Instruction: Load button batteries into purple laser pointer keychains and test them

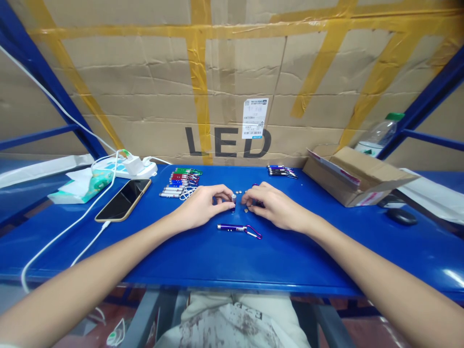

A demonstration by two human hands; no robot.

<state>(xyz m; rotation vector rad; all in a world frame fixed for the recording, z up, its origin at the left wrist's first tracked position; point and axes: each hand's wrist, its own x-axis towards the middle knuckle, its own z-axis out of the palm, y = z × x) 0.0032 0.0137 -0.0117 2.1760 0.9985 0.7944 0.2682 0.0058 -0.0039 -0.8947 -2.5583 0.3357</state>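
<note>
Both my hands rest on the blue table (232, 261), fingertips nearly meeting. My left hand (205, 205) pinches a small upright silver-topped cylinder (234, 200), apparently a keychain flashlight part. My right hand (270, 203) is closed in a pinch right beside it, on something too small to name; a purple bit shows behind its fingers. Several small round button cells (241, 191) lie just beyond the fingers. A purple keychain flashlight (232, 227) with a carabiner lies flat just in front of my hands.
A row of several coloured keychain flashlights (179, 186) lies at the left rear, another small batch (281, 170) at the right rear. A phone (123, 199) on a white cable, a power strip (125, 166), a tissue pack (85, 186), an open cardboard box (357, 176), a bottle (379, 135) and a black mouse (400, 216) surround them.
</note>
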